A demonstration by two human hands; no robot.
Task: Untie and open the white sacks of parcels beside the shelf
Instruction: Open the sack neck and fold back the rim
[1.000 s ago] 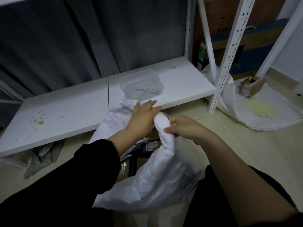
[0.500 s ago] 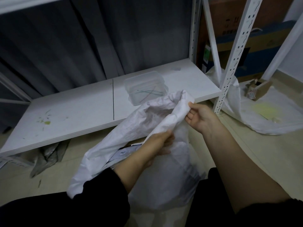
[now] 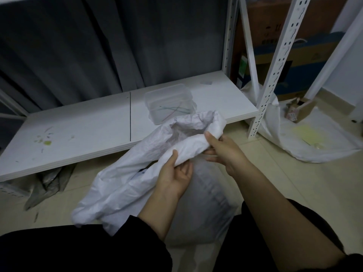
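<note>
Down on the floor at the knees, just beside the low shelf board (image 3: 78, 134), the white sack (image 3: 206, 203) is stood upright, no tie seen on its neck, mouth half spread. Its rim is pinched by the left hand (image 3: 174, 173), palm up with the thumb on top, and gripped further round by the right hand (image 3: 224, 152), thumb over the rolled edge; both are closed on sack fabric, nothing else is held. Step in hand is judged to be the opening, well along. The rim is best rolled outward and down, with the hands worked apart round the mouth, not hauled upward, so the body is not tipped. The fabric looks slick and creased, so the folded edge should be gripped, not a single layer. The long flap (image 3: 117, 189) hanging left should be folded back; something dark shows under it, probably a parcel, but it cannot be identified. A clear plastic tub (image 3: 169, 103) sits on the board just behind the mouth and could be knocked, so the spread should be kept low. The floor (image 3: 294, 193) is pale tile. The board is white, marked with greenish smears (image 3: 47, 142); thin strands are seen in the tub. Grey curtain (image 3: 98, 46) is hung behind, and a perforated white upright (image 3: 275, 65) is set at right. Beyond it a second white sack (image 3: 306, 152) is slumped on the floor, a small cardboard box (image 3: 302, 110) and a yellow slip (image 3: 306, 132) resting on it. Cartons (image 3: 314, 55) are stacked behind, and a grey bag (image 3: 49, 183) is crumpled under the board
</note>
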